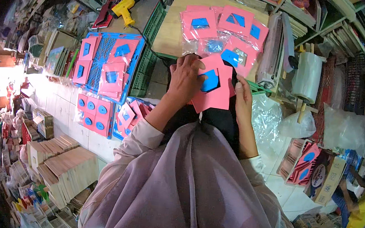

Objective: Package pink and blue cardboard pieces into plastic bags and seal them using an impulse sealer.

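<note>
Over my lap lies a pink square frame (212, 101) with a many-sided cutout. A blue angular piece (209, 80) sits in it slightly off, leaving a dark gap along its lower right edge. My left hand (186, 78) is closed with bent fingertips on the left side of the blue piece. My right hand (243, 99) grips the right edge of the pink, where a second pink square shows beneath, turned at an angle. Parts of my right fingers are hidden behind the squares.
Ahead, a wooden table (166, 36) bears several bagged pink squares (200, 24) with blue shapes. At left, a blue crate (137, 71) carries more, beside a yellow heat gun or drill (124, 10). A plastic film roll (307, 77) stands right. Another person in yellow (364, 213) is at far right.
</note>
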Demonstrator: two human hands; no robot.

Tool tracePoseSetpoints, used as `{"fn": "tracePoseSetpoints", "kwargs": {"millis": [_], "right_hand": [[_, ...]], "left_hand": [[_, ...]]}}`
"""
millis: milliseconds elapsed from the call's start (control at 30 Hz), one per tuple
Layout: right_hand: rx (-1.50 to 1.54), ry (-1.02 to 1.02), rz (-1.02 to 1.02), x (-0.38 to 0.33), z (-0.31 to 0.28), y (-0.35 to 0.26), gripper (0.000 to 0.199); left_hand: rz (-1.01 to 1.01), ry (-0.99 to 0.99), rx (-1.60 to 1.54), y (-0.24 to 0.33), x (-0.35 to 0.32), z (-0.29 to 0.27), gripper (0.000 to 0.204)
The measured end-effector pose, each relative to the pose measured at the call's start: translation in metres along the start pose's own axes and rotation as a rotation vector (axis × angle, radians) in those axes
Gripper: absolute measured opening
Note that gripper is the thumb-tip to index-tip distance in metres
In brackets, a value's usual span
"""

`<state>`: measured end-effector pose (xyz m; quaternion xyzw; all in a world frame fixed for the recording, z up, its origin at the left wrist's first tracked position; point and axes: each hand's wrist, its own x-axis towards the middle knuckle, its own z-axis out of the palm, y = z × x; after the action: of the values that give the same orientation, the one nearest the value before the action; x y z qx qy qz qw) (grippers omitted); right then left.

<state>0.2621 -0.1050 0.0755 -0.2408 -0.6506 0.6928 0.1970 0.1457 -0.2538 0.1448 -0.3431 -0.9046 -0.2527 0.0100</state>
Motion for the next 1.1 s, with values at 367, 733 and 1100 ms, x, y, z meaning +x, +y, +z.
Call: {"fn": "tracePoseSetpoints", "kwargs": {"millis": [367,733,1100], "right_hand": [[-0.251,0.215,-0.117,-0.005,-0.049,0.027,0.013],[-1.053,0.712,0.045,0.08,-0.225,0.154,0.022],[-1.032,0.465,-0.067,0.134,-0.26,0.152,0.029]], "left_hand": [[0.067,-0.032,-0.042,-0.015,0.013,0.005,0.052],[0.054,0.123,-0.06,-0.022,0.009,-0.022,0.045],[0.082,0.208,-0.114,-0.017,0.053,-0.039,0.043]]}}
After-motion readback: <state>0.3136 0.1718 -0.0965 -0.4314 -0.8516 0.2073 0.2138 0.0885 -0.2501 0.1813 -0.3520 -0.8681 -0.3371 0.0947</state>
